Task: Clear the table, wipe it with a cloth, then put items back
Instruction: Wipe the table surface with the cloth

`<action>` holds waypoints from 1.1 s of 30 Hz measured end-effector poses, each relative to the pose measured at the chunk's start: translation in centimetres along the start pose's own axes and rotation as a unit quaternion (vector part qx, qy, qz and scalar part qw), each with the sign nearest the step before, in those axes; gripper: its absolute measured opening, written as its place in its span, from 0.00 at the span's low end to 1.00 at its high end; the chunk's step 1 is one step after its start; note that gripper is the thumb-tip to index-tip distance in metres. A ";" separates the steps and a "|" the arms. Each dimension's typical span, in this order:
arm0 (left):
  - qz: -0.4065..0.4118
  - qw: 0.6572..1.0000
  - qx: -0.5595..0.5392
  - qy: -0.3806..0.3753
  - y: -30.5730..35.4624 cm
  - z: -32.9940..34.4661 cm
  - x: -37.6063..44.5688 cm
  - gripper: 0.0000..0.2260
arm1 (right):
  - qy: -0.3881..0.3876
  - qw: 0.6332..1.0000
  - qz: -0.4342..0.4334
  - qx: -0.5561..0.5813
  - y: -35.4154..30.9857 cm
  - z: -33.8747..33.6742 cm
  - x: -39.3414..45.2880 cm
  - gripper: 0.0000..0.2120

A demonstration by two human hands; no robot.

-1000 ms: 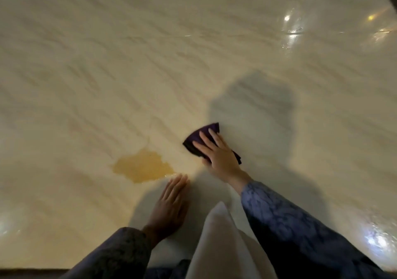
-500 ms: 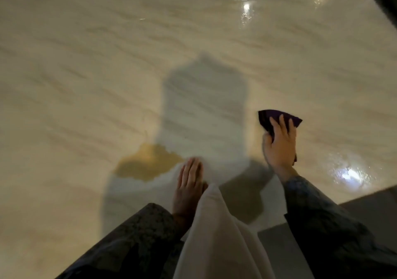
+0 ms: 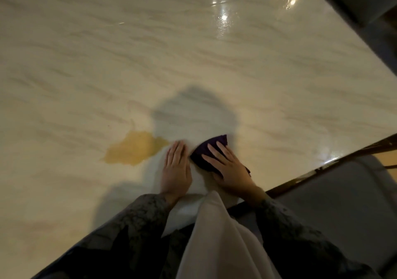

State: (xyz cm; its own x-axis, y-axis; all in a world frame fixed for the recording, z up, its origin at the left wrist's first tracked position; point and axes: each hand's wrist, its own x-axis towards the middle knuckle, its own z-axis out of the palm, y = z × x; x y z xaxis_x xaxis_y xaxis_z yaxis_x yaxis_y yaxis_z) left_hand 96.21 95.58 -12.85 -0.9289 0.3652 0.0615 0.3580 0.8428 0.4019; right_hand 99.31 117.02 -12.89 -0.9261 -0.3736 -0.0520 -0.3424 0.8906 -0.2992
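The right hand [image 3: 231, 169] lies flat with fingers spread, pressing a dark purple cloth [image 3: 207, 153] onto the pale marbled desk [image 3: 193, 53]. The cloth peeks out toward 11 o'clock past the fingertips. The left hand [image 3: 176, 169] rests palm-down just beside it at 9 o'clock, fingers together, holding nothing. A yellow stain [image 3: 135, 149] sits at 9 o'clock of the left hand, almost touching its fingertips. The near desk edge [image 3: 322, 167] runs diagonally at 4 o'clock, close behind the right wrist. From 9 through 2 o'clock the surface stretches bare and glossy. A white garment [image 3: 217, 240] hangs at 6 o'clock.
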 end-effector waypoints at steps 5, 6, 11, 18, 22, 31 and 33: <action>-0.007 1.000 -0.018 -0.003 -0.2 0.0 0.1 0.22 | 0.031 0.999 0.032 0.004 7.6 -2.3 -4.0 0.25; -0.006 1.000 -0.016 -0.003 -0.3 0.0 0.1 0.22 | 0.045 0.996 0.079 0.013 8.9 -2.9 -4.6 0.25; -0.017 1.000 -0.025 0.006 -0.6 0.0 -0.4 0.23 | 0.109 0.951 0.287 0.036 11.3 -4.6 -5.6 0.25; -0.036 0.998 -0.042 0.002 -0.4 0.0 -1.4 0.24 | 0.152 0.879 0.451 0.023 3.5 -1.6 -4.5 0.27; -0.039 0.997 -0.062 0.021 -0.6 -0.8 -3.8 0.22 | 0.134 0.917 0.376 0.018 -3.7 0.1 -2.4 0.27; -0.240 0.964 0.082 0.083 -6.8 -3.8 -14.1 0.24 | 0.014 0.999 -0.020 -0.021 -15.6 3.5 0.2 0.30; -0.247 0.962 0.083 0.082 -7.4 -3.9 -15.6 0.25 | 0.002 0.997 -0.069 -0.040 -15.5 3.8 0.5 0.30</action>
State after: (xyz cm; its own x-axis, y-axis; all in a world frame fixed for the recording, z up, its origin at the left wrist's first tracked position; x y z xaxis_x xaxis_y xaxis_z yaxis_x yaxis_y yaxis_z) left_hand 107.63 82.09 -13.20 -0.9872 -0.1518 0.0485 -0.1336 0.9542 0.2676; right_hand 104.76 102.03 -11.85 -0.8697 -0.4934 -0.0113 -0.4784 0.8485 -0.2261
